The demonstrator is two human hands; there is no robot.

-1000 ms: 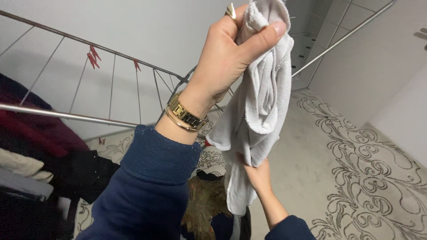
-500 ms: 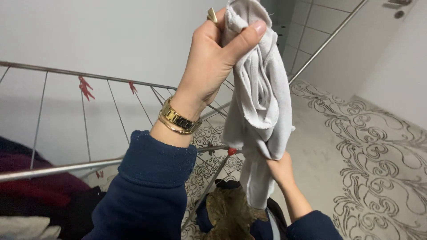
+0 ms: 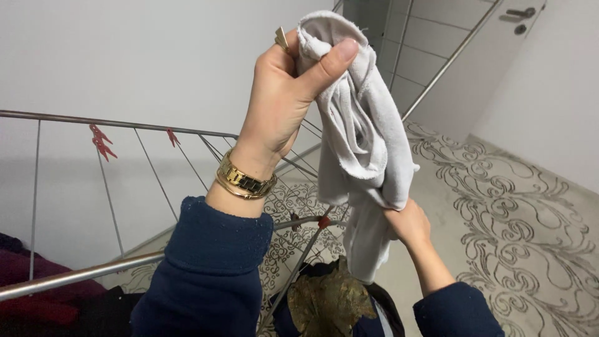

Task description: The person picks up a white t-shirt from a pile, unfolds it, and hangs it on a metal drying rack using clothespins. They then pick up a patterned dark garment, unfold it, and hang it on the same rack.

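My left hand [image 3: 284, 93] is raised high and pinches the top of a light grey garment [image 3: 362, 131] between thumb and fingers. It wears a gold ring, a gold watch and a bangle above a navy sleeve. The cloth hangs down in folds. My right hand [image 3: 409, 221] grips the garment lower down, partly hidden behind the fabric, with its navy cuff at the bottom edge.
A metal drying rack [image 3: 125, 187] with thin wires and red pegs [image 3: 100, 142] stands on the left, dark red and black clothes [image 3: 37, 293] draped on it. Below lies a pile with brown-gold fabric [image 3: 327, 302]. A patterned carpet [image 3: 518, 224] covers the floor; a door [image 3: 474, 56] is at the upper right.
The view has swung left and down slightly. My right hand has slid rightward and a little up along the garment; my left hand keeps its hold on the top.
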